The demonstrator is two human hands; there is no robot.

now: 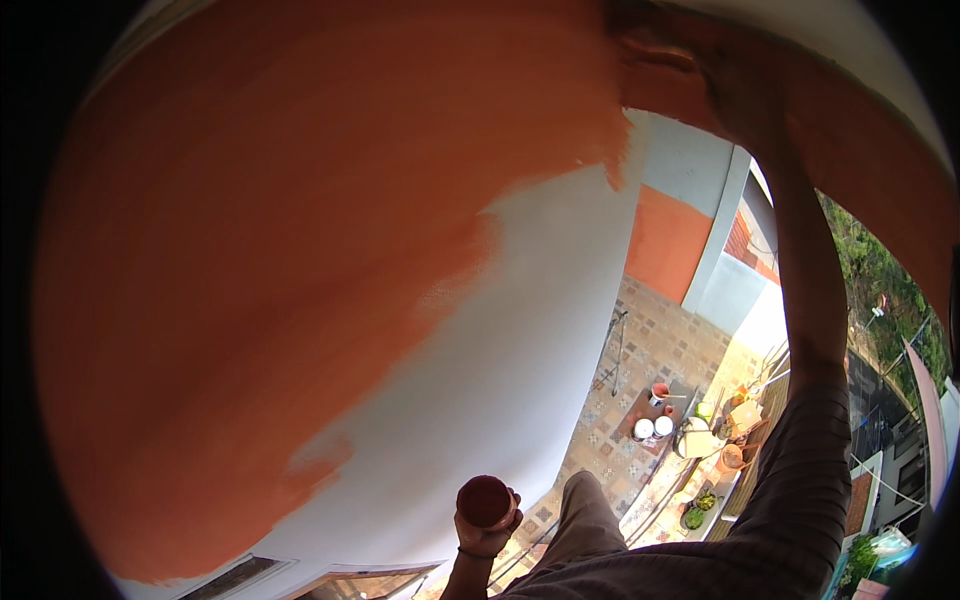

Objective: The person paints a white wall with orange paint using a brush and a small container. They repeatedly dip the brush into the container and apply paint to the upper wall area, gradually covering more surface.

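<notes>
Two hands (484, 540), one cup (486, 502), two white tubs (643, 430)

Patterned tile floor (650, 325) far below, sunlit toward its right side. Far wall (685, 165) pale blue-grey above, orange panel (665, 240) below. Potted plants (694, 518) low right of centre; green foliage (862, 262) beyond, far right.

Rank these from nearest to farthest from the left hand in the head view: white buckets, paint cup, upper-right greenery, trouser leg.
1. Paint cup: in the left hand.
2. Trouser leg: right of the hand.
3. White buckets: below, farther right.
4. Upper-right greenery: toward the rim.
</notes>
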